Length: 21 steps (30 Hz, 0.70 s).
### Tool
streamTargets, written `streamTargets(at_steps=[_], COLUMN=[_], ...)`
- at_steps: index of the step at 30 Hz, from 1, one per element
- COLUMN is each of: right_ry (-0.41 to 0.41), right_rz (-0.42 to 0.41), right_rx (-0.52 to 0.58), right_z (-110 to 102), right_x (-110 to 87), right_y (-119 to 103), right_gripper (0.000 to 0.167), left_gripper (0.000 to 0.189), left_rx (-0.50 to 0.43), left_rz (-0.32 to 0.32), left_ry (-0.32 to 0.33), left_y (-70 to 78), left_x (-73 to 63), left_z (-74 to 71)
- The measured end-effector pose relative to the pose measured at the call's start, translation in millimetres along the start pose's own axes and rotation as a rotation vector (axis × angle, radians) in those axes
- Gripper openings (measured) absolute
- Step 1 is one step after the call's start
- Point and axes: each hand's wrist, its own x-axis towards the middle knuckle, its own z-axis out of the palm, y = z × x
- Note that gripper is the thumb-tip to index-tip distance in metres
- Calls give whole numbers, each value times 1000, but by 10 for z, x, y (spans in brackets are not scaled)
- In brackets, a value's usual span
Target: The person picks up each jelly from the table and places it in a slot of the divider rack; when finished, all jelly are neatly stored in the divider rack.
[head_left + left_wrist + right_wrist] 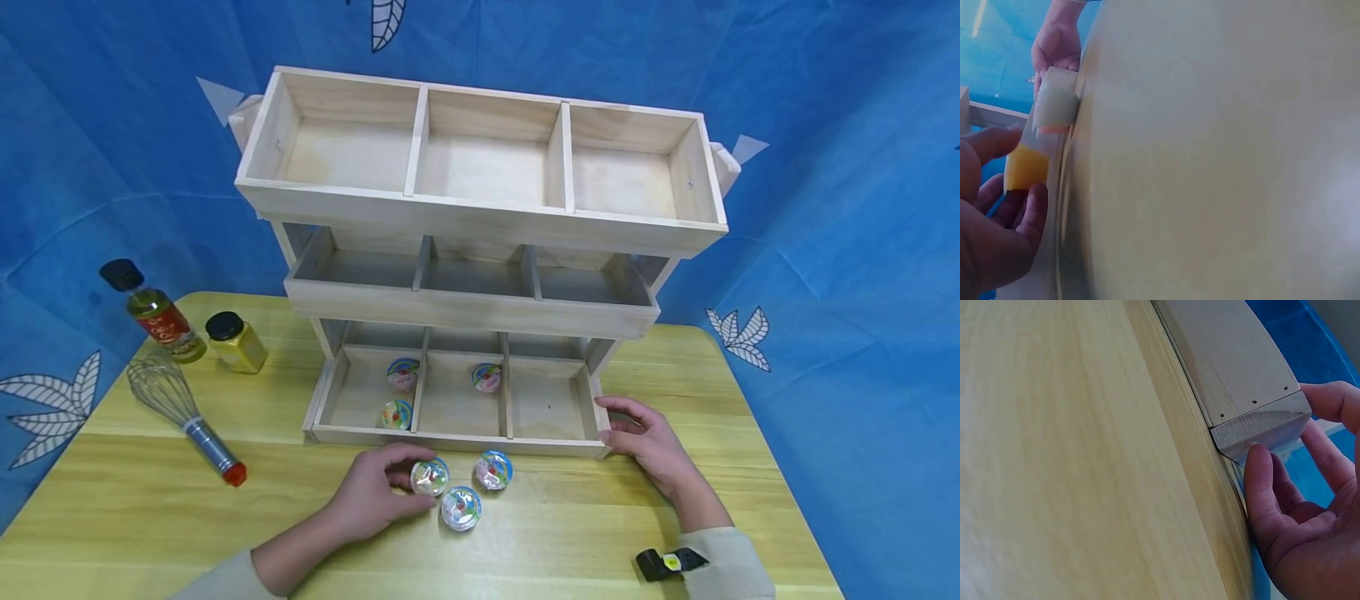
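My left hand (378, 492) holds a small jelly cup (430, 477) with a printed lid between thumb and fingers, just in front of the wooden shelf. In the left wrist view the held cup's contents look yellow-orange. Two more cups lie beside it: one jelly cup (461, 508) nearer me and another jelly cup (494, 471) to the right. My right hand (651, 443) grips the right front corner of the shelf's bottom tray (457, 443); in the right wrist view thumb and fingers lie on either side of its wooden end (1263, 425).
Two jelly cups sit in the bottom tray's left compartment, one jelly cup (487, 377) in the middle. Above are a middle tray (472, 308) and a top tray (480, 212). At left stand an oil bottle (161, 321), a yellow jar (238, 343) and a lying whisk (198, 429).
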Motion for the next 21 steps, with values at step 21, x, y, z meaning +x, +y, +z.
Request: streamTargets(at_steps=[21], right_ry=[15], right_rz=[7], right_rx=[-22], right_z=[-33], right_x=[21], right_y=[40], right_gripper=[54], left_gripper=[50], left_rx=[-7], left_rz=[47], left_ry=[1], left_y=[342], left_x=[308], left_z=[26])
